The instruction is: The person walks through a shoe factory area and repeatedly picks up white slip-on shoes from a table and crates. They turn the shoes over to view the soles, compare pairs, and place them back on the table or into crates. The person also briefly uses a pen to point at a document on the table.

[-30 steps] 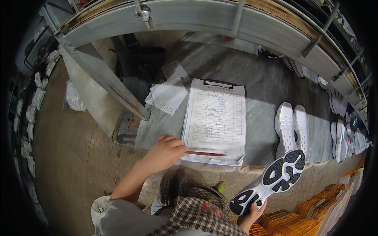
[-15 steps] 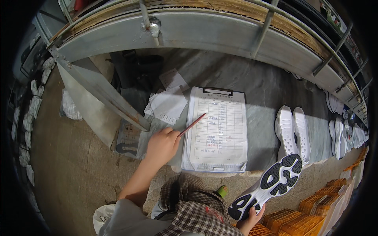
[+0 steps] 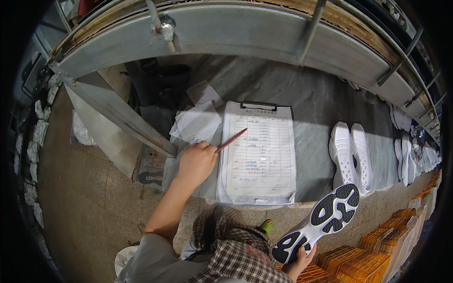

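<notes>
My left hand (image 3: 198, 162) is closed round a dark red pen (image 3: 232, 140). The pen's far end hangs over a filled-in form (image 3: 264, 155) on a clipboard with a black clip (image 3: 259, 106). Low on the right, my right hand (image 3: 302, 262) grips the heel end of a white shoe sole (image 3: 317, 222), its black tread patches facing up. Just beyond that sole, two more white soles (image 3: 340, 148) lie side by side on the grey table (image 3: 311, 101). Loose paper slips (image 3: 200, 123) are left of the clipboard.
A metal frame (image 3: 226, 40) with upright bars crosses the far side, and a slanting metal leg (image 3: 118, 113) stands at left. Orange crates (image 3: 358, 264) are stacked on the floor at right. More white soles (image 3: 406, 158) lie along the table's right end.
The pen has risen slightly over the form, with my left hand moving a little up. The sole in my right hand has barely shifted, and the whole view has drifted slightly.
</notes>
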